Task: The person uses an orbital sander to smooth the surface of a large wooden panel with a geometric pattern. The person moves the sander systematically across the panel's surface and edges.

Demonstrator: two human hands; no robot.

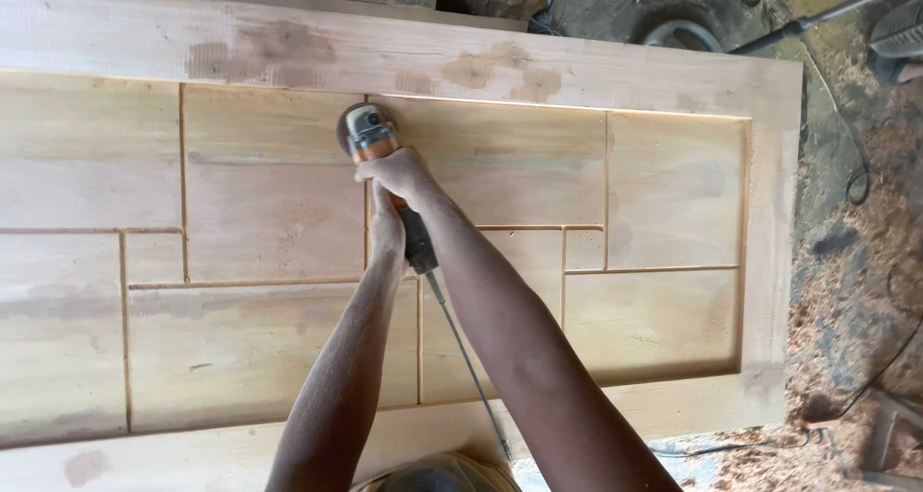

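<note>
An orange and grey angle grinder [368, 133] rests its disc on a pale wooden door panel [269, 213], near the top of a vertical groove. My right hand [396, 172] grips the front of the grinder body. My left hand [386, 229] holds the dark rear handle just behind it. Both arms reach forward from the bottom of the view. A grey power cord [467, 357] trails from the handle back toward me.
The door [673, 79] has a raised frame and grooved rectangular panels with darker filler patches along the top rail. Wood shavings [865, 261] and black cables cover the floor at the right. A round object and a fan stand at the top right.
</note>
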